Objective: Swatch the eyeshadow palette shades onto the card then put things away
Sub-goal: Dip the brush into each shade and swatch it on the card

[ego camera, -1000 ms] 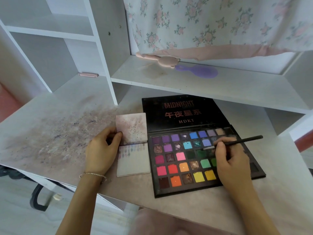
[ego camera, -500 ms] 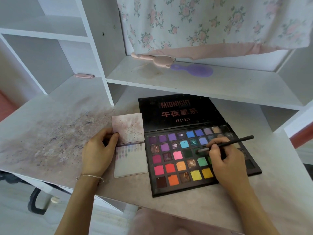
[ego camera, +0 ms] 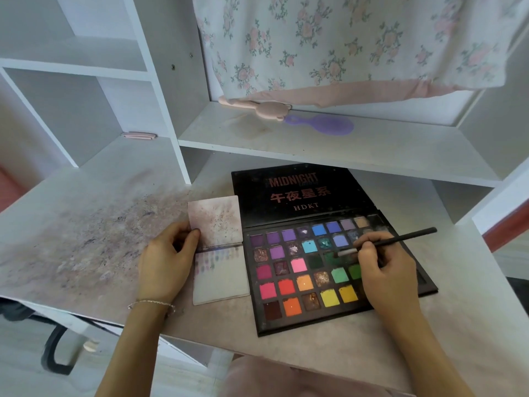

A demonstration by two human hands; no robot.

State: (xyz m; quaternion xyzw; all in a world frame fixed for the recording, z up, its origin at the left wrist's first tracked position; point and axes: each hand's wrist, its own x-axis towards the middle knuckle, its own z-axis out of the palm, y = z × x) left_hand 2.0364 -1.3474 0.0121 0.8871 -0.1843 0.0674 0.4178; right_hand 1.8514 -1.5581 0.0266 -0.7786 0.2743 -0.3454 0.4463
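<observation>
Head view: your right hand (ego camera: 385, 270) pinches the brush (ego camera: 386, 242) near its ferrule, fingers curled round the handle, and the tip sits on a dark green pan (ego camera: 332, 257) in the eyeshadow palette (ego camera: 315, 276). The palette lies open on the desk (ego camera: 86, 224), lid flat behind the pans. Your left hand (ego camera: 166, 262) pinches the left edge of the card (ego camera: 220, 259) with thumb and curled fingers, right at the fold. The card sits just beside the palette's left edge, touching or nearly so. A row of small swatches runs under the fold; the lower part is blank.

Step, as I read it: you're loading pigment from the green pan, mid-swatching. Plenty of pans look unswatched, so the task is early to midway.

Next move: carry the brush left over the palette to the card and lay the stroke beside the last swatch. Keep your left hand pinning the card so it doesn't slide. Putting away is not started.
</observation>
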